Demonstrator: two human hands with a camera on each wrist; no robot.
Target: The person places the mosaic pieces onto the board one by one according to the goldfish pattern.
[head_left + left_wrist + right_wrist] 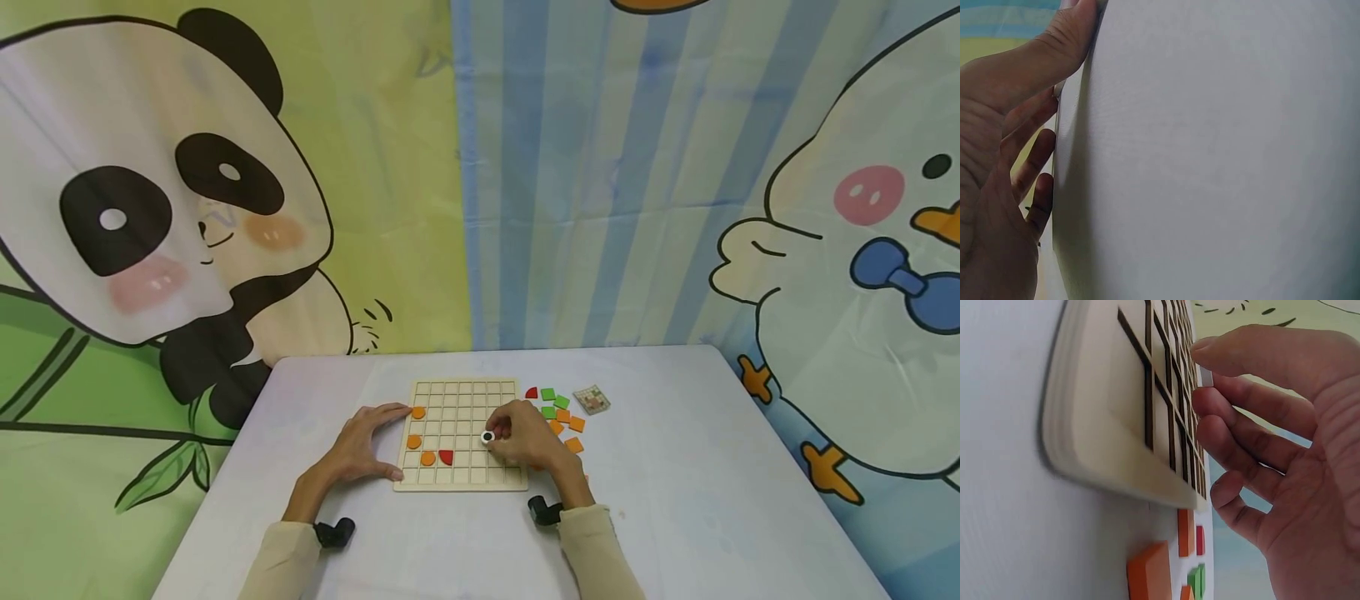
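A pale wooden grid board [461, 487] lies on the white table. In its left columns are several pieces, among them an orange disc [414, 442] and a red quarter-circle piece [446, 457]. My left hand [356, 446] rests at the board's left side with fingers and thumb spread, the thumb by the near corner. Over the right half of the grid, my right hand [528, 433] pinches a white round piece with a black centre [487, 437] between thumb and fingers. The right wrist view shows only a white edge of this piece [1206, 377].
Right of the board lie loose green squares [548, 394], orange squares [576, 424] and another red quarter-circle [532, 392], partly behind my right hand. A small square patterned tile [592, 399] sits beyond them. A printed curtain [405, 275] hangs behind the table's far edge.
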